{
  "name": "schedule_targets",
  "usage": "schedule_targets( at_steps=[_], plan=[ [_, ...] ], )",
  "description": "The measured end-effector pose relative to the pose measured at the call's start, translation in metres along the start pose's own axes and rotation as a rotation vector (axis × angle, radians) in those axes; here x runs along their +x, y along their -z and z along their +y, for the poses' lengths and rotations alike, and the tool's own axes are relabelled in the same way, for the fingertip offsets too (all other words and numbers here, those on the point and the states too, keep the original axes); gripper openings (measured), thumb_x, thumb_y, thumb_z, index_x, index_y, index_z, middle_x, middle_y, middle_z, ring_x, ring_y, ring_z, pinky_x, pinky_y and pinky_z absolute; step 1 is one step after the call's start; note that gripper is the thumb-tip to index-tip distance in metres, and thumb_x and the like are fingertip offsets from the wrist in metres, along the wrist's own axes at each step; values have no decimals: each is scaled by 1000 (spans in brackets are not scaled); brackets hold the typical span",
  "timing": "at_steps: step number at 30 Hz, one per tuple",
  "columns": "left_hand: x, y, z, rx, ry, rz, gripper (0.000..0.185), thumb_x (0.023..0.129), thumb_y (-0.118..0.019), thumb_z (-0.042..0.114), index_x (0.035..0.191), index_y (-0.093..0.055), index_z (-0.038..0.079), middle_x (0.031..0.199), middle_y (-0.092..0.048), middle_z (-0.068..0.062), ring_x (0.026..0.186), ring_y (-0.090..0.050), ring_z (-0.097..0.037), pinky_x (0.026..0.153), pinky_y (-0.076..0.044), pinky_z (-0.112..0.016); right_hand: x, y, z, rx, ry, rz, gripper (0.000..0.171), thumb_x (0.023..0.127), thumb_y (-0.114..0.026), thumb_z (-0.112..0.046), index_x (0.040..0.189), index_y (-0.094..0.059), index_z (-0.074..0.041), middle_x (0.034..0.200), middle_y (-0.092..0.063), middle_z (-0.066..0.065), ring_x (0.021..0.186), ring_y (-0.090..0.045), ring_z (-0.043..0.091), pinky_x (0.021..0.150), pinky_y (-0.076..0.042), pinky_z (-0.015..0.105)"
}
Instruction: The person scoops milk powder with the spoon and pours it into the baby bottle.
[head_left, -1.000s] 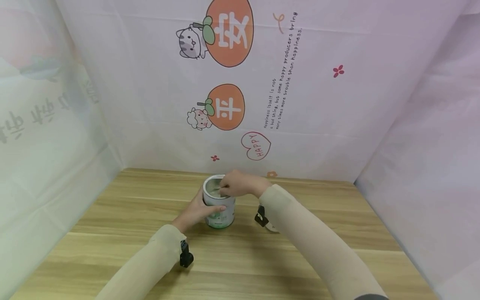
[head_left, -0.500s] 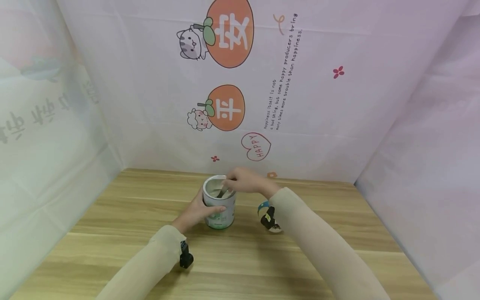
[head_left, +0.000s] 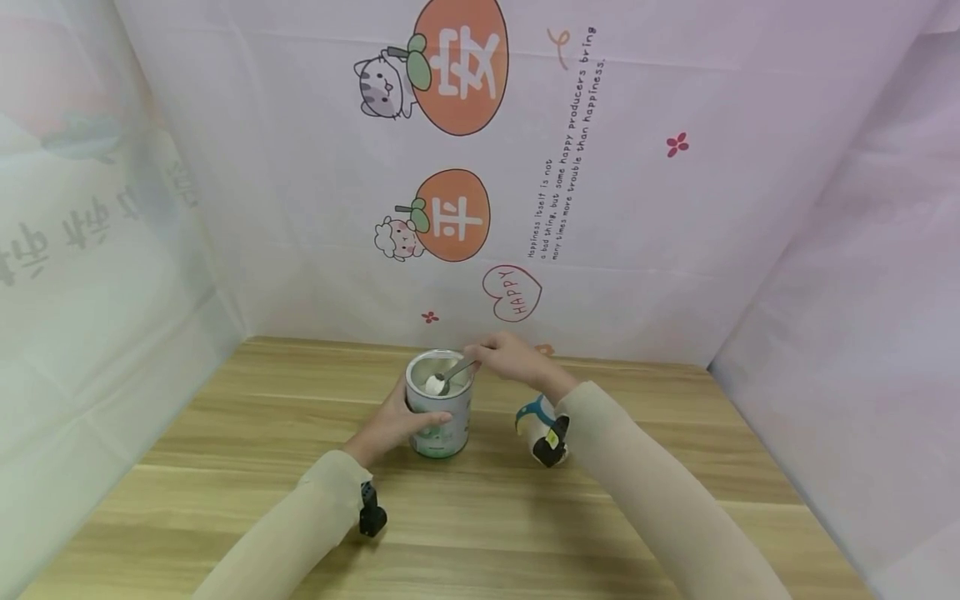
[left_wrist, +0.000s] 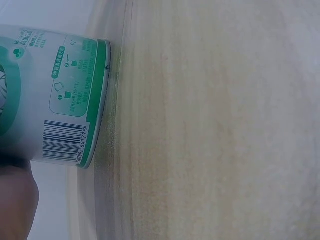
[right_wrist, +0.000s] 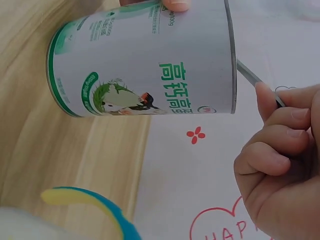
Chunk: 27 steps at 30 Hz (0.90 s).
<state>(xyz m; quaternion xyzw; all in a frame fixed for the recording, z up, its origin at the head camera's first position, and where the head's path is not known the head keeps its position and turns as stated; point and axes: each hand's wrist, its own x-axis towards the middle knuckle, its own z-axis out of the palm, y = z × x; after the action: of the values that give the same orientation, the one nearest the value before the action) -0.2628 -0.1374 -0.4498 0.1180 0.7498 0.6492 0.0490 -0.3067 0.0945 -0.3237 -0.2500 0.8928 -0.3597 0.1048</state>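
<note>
While the left hand (head_left: 393, 423) wraps its fingers and thumb round the side of the milk powder tin (head_left: 439, 404), the tin stands upright on the wooden table (head_left: 247, 467), near the table's far edge and roughly in the middle of its width. The left grip is closed on the tin's wall; in the left wrist view only a bit of that hand (left_wrist: 15, 200) shows beside the barcode on the tin (left_wrist: 55, 95), whose green-rimmed base sits flat on the table (left_wrist: 215, 125).

The right hand (head_left: 510, 360) is just beside the tin's open mouth, on its right, with its grip pinched on the handle of a metal spoon (head_left: 448, 377). The spoon slants down into the tin, and its bowl carries a small heap of white powder. In the right wrist view the fingers (right_wrist: 272, 135) curl round the thin handle of the spoon (right_wrist: 252, 80), which runs past the rim of the tin (right_wrist: 150, 65).

A cup with a blue rim (head_left: 534, 421) stands on the table under the right forearm, just right of the tin. A printed cloth backdrop (head_left: 675, 208) hangs behind the table.
</note>
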Motion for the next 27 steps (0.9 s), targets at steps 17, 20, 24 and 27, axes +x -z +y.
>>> schedule_targets(
  at_steps=[17,20,24,27],
  plan=[
    [-1,1,0,-13,-43,-17,101,80,-87,33,156,-20,37,149,-41,-2,136,-40,-29,111,-28,-60,-11,-2,9,394,-89,15,34,105,-52,-30,90,-68,-3,53,-33,-5,48,-26,10,48,-26,23],
    [-1,1,-1,-11,-55,-24,100,80,-87,32,155,-21,36,148,-42,-2,136,-40,-28,112,-28,-59,-14,-3,10,442,-86,24,33,104,-53,-29,89,-69,-4,54,-33,-5,48,-26,9,48,-26,22],
    [0,1,-1,-9,-63,-30,99,81,-87,29,155,-22,33,148,-42,-4,136,-40,-29,112,-27,-59,-16,-4,10,458,-93,39,38,104,-52,-29,96,-68,4,53,-33,-5,47,-25,9,48,-25,23],
    [0,0,-2,-16,-59,-29,97,81,-86,28,155,-22,33,148,-42,-5,136,-40,-30,112,-27,-59,-18,-4,8,448,-106,62,42,105,-51,-30,102,-66,9,53,-33,-5,47,-25,9,48,-25,23]
  ],
)
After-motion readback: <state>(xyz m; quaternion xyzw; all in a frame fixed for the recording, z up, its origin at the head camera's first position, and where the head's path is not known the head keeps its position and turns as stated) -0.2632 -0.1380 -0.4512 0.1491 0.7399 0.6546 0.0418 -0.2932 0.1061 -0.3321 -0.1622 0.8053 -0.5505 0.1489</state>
